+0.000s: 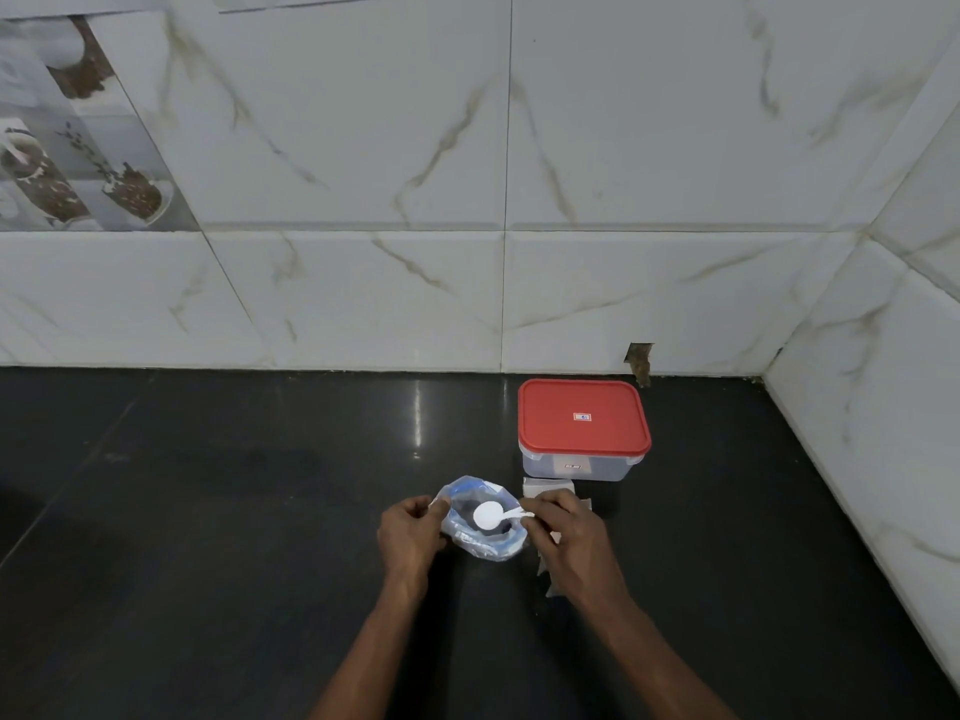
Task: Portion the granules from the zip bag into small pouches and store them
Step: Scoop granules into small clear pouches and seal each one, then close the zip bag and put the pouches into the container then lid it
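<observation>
A clear zip bag (480,543) with a blue seal stands open on the black counter, dark granules showing inside. My left hand (410,532) pinches the bag's left rim. My right hand (563,532) pinches the handle of a small white plastic spoon (488,515), whose round bowl sits inside the bag's mouth. Small clear pouches (548,488) lie just behind and under my right hand, partly hidden by it.
A clear storage box with a shut red lid (583,423) stands behind the pouches near the tiled wall. The black counter (234,511) stretches left and toward me. A tiled side wall (872,433) closes the right side.
</observation>
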Demonstrator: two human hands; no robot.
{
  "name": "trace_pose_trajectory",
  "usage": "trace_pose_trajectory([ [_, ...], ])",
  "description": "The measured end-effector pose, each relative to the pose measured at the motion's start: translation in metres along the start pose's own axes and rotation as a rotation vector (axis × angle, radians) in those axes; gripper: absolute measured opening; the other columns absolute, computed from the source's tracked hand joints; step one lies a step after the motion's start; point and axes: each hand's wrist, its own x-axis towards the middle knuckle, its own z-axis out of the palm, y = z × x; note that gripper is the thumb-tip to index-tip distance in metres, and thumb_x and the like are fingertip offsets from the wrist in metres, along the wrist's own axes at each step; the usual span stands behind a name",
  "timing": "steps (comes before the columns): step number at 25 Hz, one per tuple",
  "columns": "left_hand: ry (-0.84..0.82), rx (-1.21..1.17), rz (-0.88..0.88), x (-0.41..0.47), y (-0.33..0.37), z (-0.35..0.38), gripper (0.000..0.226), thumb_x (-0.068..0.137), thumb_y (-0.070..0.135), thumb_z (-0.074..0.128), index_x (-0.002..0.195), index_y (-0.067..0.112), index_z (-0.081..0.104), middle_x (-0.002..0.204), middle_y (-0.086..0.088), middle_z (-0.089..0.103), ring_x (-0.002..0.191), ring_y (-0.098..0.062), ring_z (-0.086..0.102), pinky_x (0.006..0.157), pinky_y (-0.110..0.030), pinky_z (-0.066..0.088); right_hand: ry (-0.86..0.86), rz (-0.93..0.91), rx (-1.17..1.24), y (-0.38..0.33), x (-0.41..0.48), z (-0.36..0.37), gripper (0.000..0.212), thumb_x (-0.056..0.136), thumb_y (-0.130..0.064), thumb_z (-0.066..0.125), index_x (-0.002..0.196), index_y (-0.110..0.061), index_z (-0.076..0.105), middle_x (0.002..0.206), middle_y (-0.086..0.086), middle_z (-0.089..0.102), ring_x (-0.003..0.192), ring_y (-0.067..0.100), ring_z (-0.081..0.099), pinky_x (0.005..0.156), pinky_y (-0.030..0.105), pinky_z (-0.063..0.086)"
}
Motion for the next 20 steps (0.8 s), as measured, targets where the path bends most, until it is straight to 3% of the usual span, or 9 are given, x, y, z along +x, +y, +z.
trace_pose_trajectory([
  [4, -0.001, -0.023, -0.025, -0.003, -0.005, 0.000, 0.011, 0.089, 0.018, 0.075, 0.093, 0.007, 0.073, 0.087, -0.010, 0.077, 0.081, -0.028, 0.075, 0.075, -0.045, 0.064, 0.002, 0.159, -0.012, 0.001, -0.009, 0.004, 0.018, 0.090, -0.024, 0.065, 0.105, -0.018, 0.075, 0.087, -0.008, 0.063, 0.071, 0.006, 0.063, 0.064, 0.031, 0.057],
  [8, -0.002, -0.022, -0.041, -0.004, -0.001, 0.000, 0.011, 0.088, 0.017, 0.076, 0.089, 0.007, 0.072, 0.087, -0.012, 0.077, 0.081, -0.029, 0.075, 0.073, -0.045, 0.065, -0.028, 0.238, -0.105, -0.004, -0.006, 0.005, 0.017, 0.091, -0.024, 0.060, 0.082, -0.017, 0.073, 0.069, -0.004, 0.066, 0.059, 0.011, 0.062, 0.057, 0.037, 0.056],
  [10, 0.000, -0.020, -0.042, -0.005, 0.000, -0.001, 0.012, 0.088, 0.016, 0.076, 0.090, 0.005, 0.072, 0.086, -0.013, 0.076, 0.078, -0.030, 0.075, 0.071, -0.044, 0.065, 0.013, 0.336, 0.006, -0.009, -0.003, -0.003, 0.017, 0.089, -0.017, 0.063, 0.074, -0.017, 0.072, 0.062, -0.004, 0.066, 0.055, 0.011, 0.062, 0.056, 0.033, 0.054],
  [12, 0.004, -0.027, -0.044, -0.005, 0.000, -0.002, 0.013, 0.088, 0.015, 0.076, 0.093, 0.004, 0.071, 0.087, -0.014, 0.076, 0.077, -0.030, 0.075, 0.069, -0.043, 0.065, 0.163, 0.389, 0.128, -0.012, -0.005, -0.020, 0.011, 0.085, -0.013, 0.068, 0.080, -0.020, 0.074, 0.069, -0.006, 0.068, 0.062, 0.007, 0.064, 0.061, 0.021, 0.051],
  [14, -0.011, -0.035, -0.054, -0.005, 0.000, -0.001, 0.014, 0.088, 0.014, 0.076, 0.096, 0.004, 0.071, 0.087, -0.014, 0.076, 0.078, -0.030, 0.075, 0.070, -0.043, 0.065, 0.360, 0.446, 0.091, 0.002, -0.017, -0.040, 0.012, 0.082, -0.009, 0.071, 0.087, -0.020, 0.075, 0.080, -0.007, 0.068, 0.074, 0.008, 0.065, 0.068, 0.014, 0.047],
  [16, -0.029, -0.028, -0.069, -0.007, 0.002, -0.001, 0.011, 0.088, 0.014, 0.075, 0.094, 0.005, 0.072, 0.085, -0.013, 0.077, 0.077, -0.029, 0.076, 0.072, -0.044, 0.065, 0.508, 0.513, -0.005, 0.028, -0.035, -0.053, 0.013, 0.080, -0.006, 0.074, 0.088, -0.016, 0.075, 0.083, 0.001, 0.068, 0.077, 0.018, 0.066, 0.071, 0.018, 0.047],
  [18, -0.034, 0.002, -0.073, -0.010, 0.005, 0.000, 0.008, 0.086, 0.013, 0.074, 0.091, 0.008, 0.072, 0.083, -0.012, 0.077, 0.077, -0.028, 0.076, 0.070, -0.041, 0.065, 0.473, 0.566, -0.167, 0.050, -0.051, -0.055, 0.012, 0.079, -0.006, 0.077, 0.089, -0.011, 0.075, 0.089, 0.007, 0.067, 0.077, 0.026, 0.066, 0.072, 0.030, 0.049],
  [20, -0.026, 0.061, -0.061, -0.010, 0.007, 0.001, 0.008, 0.083, 0.010, 0.074, 0.089, 0.006, 0.071, 0.082, -0.013, 0.076, 0.074, -0.027, 0.076, 0.066, -0.038, 0.065, 0.312, 0.631, -0.283, 0.061, -0.061, -0.046, 0.012, 0.080, -0.007, 0.076, 0.091, -0.011, 0.073, 0.096, 0.008, 0.066, 0.077, 0.030, 0.065, 0.066, 0.034, 0.047],
])
